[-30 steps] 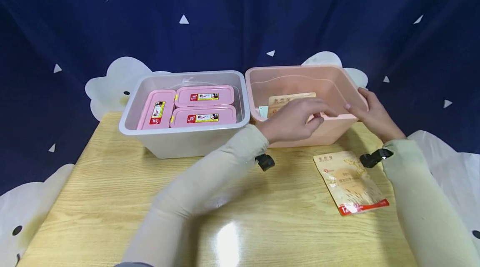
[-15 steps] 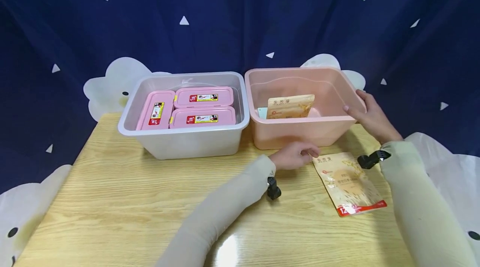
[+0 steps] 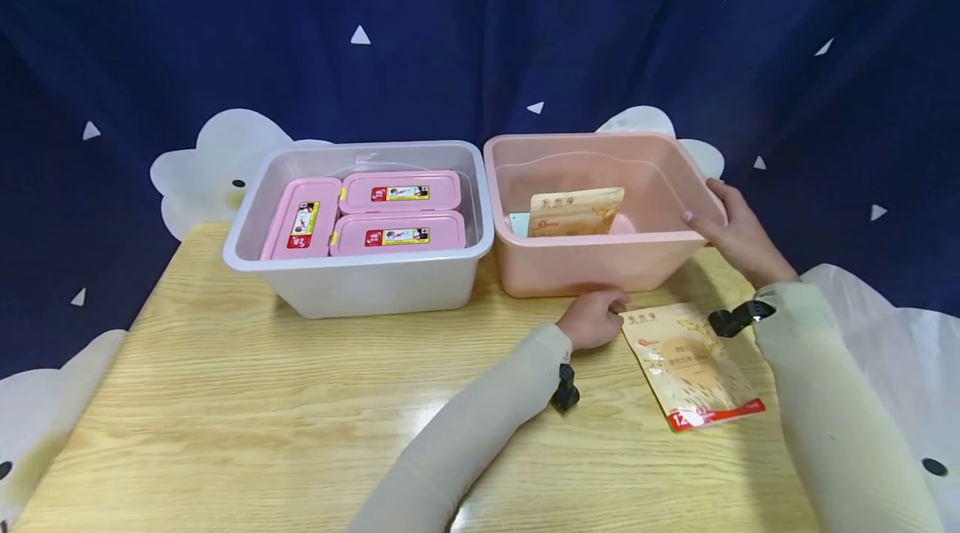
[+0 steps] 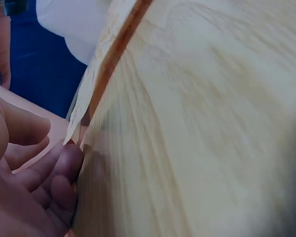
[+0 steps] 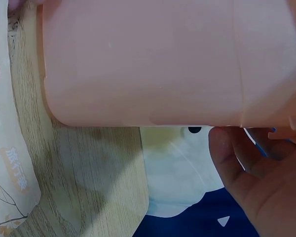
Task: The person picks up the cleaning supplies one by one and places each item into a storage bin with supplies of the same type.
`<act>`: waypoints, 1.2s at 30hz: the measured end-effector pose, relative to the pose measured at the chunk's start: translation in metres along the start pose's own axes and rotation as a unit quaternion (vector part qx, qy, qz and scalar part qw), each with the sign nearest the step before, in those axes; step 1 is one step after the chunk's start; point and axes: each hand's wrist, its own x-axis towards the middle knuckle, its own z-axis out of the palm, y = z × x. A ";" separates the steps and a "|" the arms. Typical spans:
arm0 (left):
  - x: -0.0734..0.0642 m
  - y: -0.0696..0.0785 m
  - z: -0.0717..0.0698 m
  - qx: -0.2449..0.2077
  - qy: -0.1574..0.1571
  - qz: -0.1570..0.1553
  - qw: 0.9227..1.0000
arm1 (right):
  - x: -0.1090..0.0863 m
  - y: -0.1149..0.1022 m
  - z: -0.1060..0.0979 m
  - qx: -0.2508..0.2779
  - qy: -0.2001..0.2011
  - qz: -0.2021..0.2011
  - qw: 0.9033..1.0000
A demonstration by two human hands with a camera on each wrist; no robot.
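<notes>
My left hand [image 3: 594,320] is low over the table at the near left corner of a flat beige pouch [image 3: 693,366] with a red bottom band. In the left wrist view, the loosely bent fingertips [image 4: 70,157] meet the pouch's thin edge [image 4: 91,94], while the thumb stays apart from it. My right hand [image 3: 742,237] grips the right rim of a pink plastic bin [image 3: 585,266], thumb over the rim and fingers along the outside. Inside that bin a similar beige pouch [image 3: 573,214] leans upright beside a pale green item [image 3: 519,223], which is partly hidden.
Left of the pink bin stands a white bin [image 3: 367,287] holding 3 pink lidded boxes [image 3: 397,235] with labels. Both bins sit at the back of the wooden table [image 3: 262,400]. A dark blue curtain [image 3: 420,83] with clouds and triangles hangs right behind them.
My left hand has come out from over the pink bin, down to the table, and moved right to the beige pouch's corner. My right hand has stayed on the bin's rim.
</notes>
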 end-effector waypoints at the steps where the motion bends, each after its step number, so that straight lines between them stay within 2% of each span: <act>1: 0.001 0.000 0.001 -0.005 0.007 -0.003 1.000 | 0.000 0.000 0.000 0.000 0.000 0.002 1.000; 5: 0.004 -0.002 0.004 -0.015 0.033 0.018 0.999 | -0.002 -0.001 0.001 -0.001 -0.002 0.009 1.000; 9: 0.005 -0.005 0.005 -0.049 0.034 0.039 0.997 | -0.002 -0.003 0.000 -0.005 0.001 0.010 1.000; 13: 0.006 -0.003 0.001 -0.063 0.018 0.026 0.998 | 0.000 -0.003 -0.002 -0.005 0.003 0.009 1.000; 16: 0.008 0.001 -0.002 -0.052 0.007 0.012 0.999 | 0.001 -0.002 -0.001 -0.001 -0.001 0.011 1.000; 21: 0.003 0.001 0.000 -0.099 -0.012 0.010 0.995 | 0.001 0.000 0.000 0.003 0.003 0.010 1.000; 25: -0.018 -0.008 -0.005 -0.188 -0.048 -0.016 0.981 | -0.001 -0.002 0.003 0.006 0.005 0.002 1.000; 28: -0.035 -0.017 -0.013 -0.257 -0.090 -0.051 0.961 | -0.002 -0.005 0.004 0.010 0.004 -0.006 1.000; 30: -0.040 -0.021 -0.017 -0.282 -0.109 -0.061 0.951 | -0.003 -0.007 0.004 0.004 0.005 -0.004 1.000; 31: -0.040 -0.022 -0.019 -0.280 -0.112 -0.061 0.952 | -0.004 -0.008 0.003 0.004 0.007 -0.003 1.000; 32: -0.039 -0.022 -0.021 -0.269 -0.111 -0.059 0.955 | -0.004 -0.008 0.002 0.006 0.008 -0.002 1.000; 36: -0.024 -0.015 -0.022 -0.196 -0.107 -0.036 0.974 | -0.005 -0.006 0.001 0.007 0.008 0.009 1.000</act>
